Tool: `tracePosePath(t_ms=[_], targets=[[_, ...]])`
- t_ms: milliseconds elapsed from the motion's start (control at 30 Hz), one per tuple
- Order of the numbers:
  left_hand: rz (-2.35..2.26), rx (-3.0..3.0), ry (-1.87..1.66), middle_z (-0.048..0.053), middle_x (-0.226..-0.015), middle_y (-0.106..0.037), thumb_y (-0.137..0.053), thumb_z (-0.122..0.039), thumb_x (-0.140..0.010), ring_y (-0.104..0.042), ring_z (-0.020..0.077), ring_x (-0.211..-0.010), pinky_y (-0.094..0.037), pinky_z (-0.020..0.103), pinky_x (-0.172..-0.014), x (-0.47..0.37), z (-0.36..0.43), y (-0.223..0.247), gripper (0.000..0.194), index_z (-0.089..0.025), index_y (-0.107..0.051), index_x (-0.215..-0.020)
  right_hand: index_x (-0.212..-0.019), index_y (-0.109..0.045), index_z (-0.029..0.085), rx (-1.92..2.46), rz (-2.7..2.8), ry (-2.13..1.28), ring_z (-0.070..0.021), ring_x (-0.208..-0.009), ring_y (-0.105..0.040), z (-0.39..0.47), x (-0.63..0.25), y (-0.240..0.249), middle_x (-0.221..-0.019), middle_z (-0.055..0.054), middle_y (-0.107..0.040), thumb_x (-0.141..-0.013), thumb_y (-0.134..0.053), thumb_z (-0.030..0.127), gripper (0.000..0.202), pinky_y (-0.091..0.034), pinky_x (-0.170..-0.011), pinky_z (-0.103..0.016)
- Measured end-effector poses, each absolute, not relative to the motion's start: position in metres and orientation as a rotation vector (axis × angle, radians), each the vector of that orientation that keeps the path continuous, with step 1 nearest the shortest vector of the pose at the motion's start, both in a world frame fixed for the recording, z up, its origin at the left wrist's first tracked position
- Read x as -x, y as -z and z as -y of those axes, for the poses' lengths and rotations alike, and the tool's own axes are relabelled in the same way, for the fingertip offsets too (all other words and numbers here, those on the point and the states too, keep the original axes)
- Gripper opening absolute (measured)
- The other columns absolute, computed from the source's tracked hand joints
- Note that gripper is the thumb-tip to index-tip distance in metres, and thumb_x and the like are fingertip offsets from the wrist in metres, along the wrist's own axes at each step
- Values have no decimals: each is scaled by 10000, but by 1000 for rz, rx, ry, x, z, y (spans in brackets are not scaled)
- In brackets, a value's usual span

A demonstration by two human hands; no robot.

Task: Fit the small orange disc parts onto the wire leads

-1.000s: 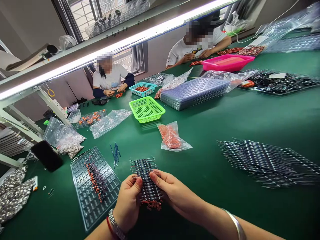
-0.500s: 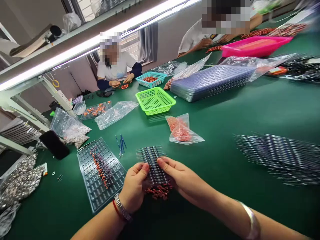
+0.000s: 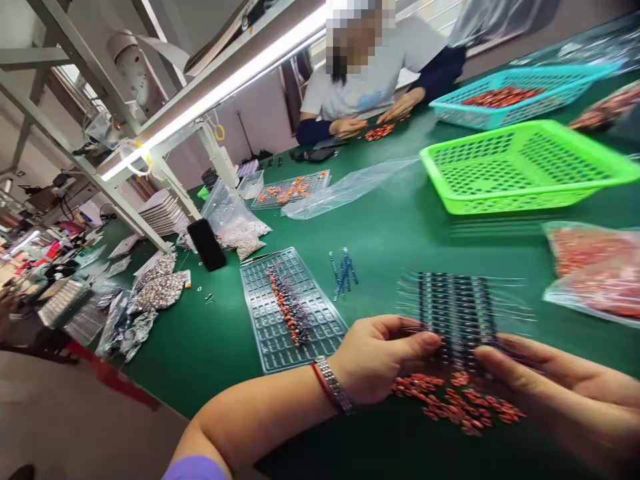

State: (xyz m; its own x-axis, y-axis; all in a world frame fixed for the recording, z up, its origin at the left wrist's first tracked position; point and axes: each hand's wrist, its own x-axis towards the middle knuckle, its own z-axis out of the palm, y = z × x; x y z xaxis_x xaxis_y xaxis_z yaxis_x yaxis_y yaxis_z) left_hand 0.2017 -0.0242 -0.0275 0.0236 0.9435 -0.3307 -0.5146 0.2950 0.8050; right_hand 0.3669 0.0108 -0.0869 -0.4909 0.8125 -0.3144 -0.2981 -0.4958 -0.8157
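A dark striped sheet of beaded strands, with thin ends fringing both sides, is held up over the green table. My left hand pinches its left edge between thumb and fingers. On the right edge, my right hand grips it the same way. Below the sheet lies a loose pile of red-orange pieces. To the left, a clear compartment tray bears a row of orange and dark beaded pieces. Several short blue strips lie behind that tray.
A green basket, a blue basket with red pieces and bags of red pieces are at right. A phone and silvery bags lie left. Across the table sits a person handling red pieces.
The view has swung left, so the table's things appear farther right and larger. The sheet, still in both hands, shows more of its width, and more red pieces show under it.
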Motion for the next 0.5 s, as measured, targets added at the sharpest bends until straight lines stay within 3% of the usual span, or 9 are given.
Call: tracePosePath(t_ms=[67, 167, 333, 500], targets=[[-970, -554, -1240, 27, -756, -632, -929, -407, -518, -631, 162, -707, -513, 353, -775, -202, 25, 26, 490, -111, -655, -797, -936, -731, 275, 972, 927, -2038, -373, -893, -701, -9, -362, 61, -986, -141, -752, -544, -922, 490, 487, -617, -708, -445], [-943, -569, -1257, 29, -748, -644, -926, -403, -536, -625, 147, -683, -511, 306, -730, -201, 26, 20, 474, -114, -658, -798, -800, -721, 209, 845, 1026, -2014, -370, -900, -685, -7, -356, 29, -976, -137, -750, -521, -914, 578, 501, -598, -732, -453], [-940, -595, -1272, 28, -748, -653, -917, -363, -576, -604, 116, -643, -492, 255, -675, -198, 30, 12, 422, -111, -659, -794, -794, -727, 182, 711, 1030, -1998, -270, -828, -682, -5, -351, 13, -887, -93, -748, -561, -918, 550, 475, -560, -756, -365], [-963, -644, -1277, -21, -700, -609, -762, -271, -799, -563, 87, -585, -496, 234, -604, -198, 38, 3, 218, -118, -608, -773, -787, -723, 182, 579, 1005, -2070, -204, -758, -668, 4, -342, 10, -811, -57, -728, -595, -922, 501, 421, -549, -729, -305]])
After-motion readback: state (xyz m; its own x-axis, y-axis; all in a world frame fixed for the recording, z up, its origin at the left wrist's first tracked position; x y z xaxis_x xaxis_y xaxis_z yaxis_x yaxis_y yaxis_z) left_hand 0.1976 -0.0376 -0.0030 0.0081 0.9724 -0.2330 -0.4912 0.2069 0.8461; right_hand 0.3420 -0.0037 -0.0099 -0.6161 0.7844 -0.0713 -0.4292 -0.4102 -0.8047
